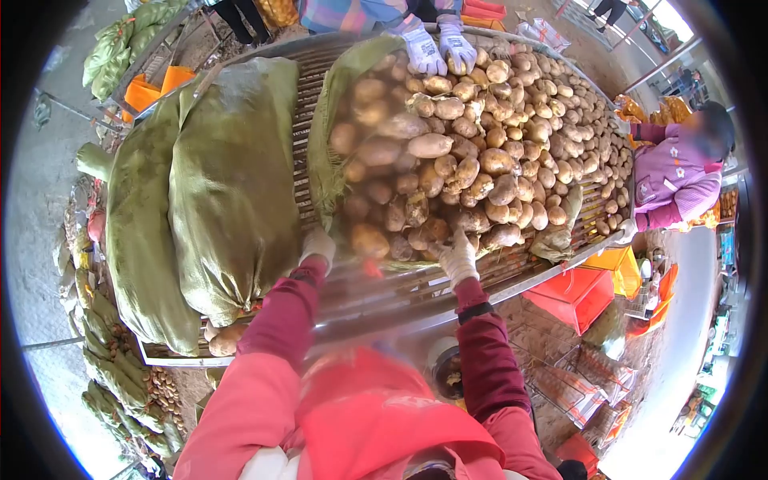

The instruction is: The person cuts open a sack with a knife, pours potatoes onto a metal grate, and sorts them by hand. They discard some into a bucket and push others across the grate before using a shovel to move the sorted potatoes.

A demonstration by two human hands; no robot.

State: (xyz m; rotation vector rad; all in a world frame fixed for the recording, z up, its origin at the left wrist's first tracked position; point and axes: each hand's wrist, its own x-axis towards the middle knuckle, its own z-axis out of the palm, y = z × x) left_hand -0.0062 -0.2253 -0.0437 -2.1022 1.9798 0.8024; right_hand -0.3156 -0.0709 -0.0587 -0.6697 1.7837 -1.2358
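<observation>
A large heap of potatoes [496,162] is spread over a slatted metal table. My left hand [318,246], in a pale glove, is closed at the lower edge of a green woven sack [322,172] that lies open along the heap's left side. My right hand [458,260], gloved too, touches potatoes at the near edge of the pile. Its thumb and fingers are apart, though the fingertips are partly hidden among the potatoes.
Two full green sacks [232,184] lie on the table's left part. Across from me, a person's gloved hands [438,54] rest on potatoes. Another person in a purple jacket [672,172] stands at the right end. Red crates [570,298] and a yellow crate [616,268] stand beyond the near rail.
</observation>
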